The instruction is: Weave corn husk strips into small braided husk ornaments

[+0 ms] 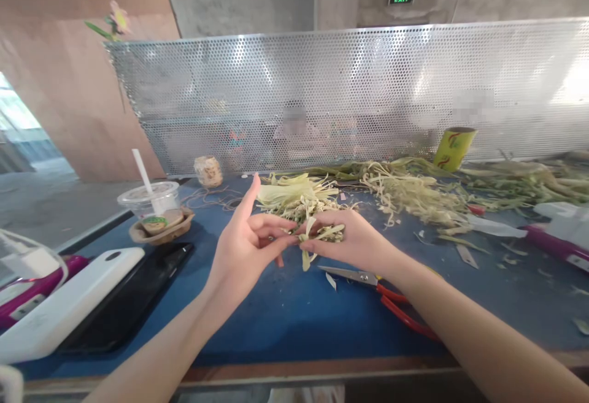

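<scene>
left hand (pixel 242 246) bare | right hand (pixel 352 240) bare | forearms unsleeved, no rings

Matt blue cloth on table (pixel 285 311). Perforated shiny metal screen (pixel 350 90) behind. Dry fibrous husk strips (pixel 322 231); scissors (pixel 368 280) of bright metal, glossy red handles.

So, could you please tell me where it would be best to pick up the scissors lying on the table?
Probably by the red handles, coming from the right and above: the scissors lie flat, blades pointing left under the right hand, with the handles nearer the table edge.
</scene>
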`<move>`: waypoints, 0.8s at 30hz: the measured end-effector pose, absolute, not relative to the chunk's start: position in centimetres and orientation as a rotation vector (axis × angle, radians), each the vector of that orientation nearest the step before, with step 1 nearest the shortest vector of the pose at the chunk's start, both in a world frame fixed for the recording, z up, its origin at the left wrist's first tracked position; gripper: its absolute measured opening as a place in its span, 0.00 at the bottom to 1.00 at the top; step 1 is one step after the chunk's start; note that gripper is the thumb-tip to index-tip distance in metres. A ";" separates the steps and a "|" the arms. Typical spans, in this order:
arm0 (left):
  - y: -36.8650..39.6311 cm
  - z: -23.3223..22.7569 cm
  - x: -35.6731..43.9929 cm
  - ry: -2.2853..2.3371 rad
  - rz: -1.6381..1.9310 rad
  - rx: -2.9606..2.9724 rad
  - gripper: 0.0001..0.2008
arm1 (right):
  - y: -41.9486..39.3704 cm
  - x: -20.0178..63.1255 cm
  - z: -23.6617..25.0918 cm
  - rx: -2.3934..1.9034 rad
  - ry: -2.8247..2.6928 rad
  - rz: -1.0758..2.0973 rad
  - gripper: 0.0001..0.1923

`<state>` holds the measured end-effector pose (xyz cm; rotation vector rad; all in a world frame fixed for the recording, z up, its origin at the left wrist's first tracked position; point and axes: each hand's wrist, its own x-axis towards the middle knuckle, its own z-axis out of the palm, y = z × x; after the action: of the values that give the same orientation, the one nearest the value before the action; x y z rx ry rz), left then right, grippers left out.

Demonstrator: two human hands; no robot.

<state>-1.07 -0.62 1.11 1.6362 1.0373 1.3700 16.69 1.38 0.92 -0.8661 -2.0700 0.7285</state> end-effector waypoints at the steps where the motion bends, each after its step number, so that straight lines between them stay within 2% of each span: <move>1: -0.6 1.0 -1.1 1.072 1.398 1.666 0.48 | 1.3 16.6 0.8 -0.868 -2.056 0.709 0.06; 9: -0.6 0.9 -1.0 1.082 1.436 1.689 0.46 | 1.2 15.9 0.0 -0.754 -1.878 0.549 0.02; 14: -0.6 2.0 -1.6 1.143 1.362 1.683 0.50 | 1.7 16.0 0.0 -0.769 -1.802 0.826 0.04; 18: -0.6 1.7 -1.6 1.092 1.439 1.631 0.52 | 2.3 16.0 -0.2 -0.764 -1.685 1.057 0.08; 21: -0.6 1.0 -0.8 0.946 1.294 1.463 0.56 | 2.5 16.0 -0.3 -0.757 -1.557 1.094 0.11; 24: -0.7 0.4 0.0 0.870 1.124 1.360 0.55 | 2.2 15.8 -0.2 -0.778 -1.576 1.087 0.14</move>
<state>0.01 -0.69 0.39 1.3597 0.8700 1.1236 15.84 2.24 -0.19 -0.7778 -1.5763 1.0871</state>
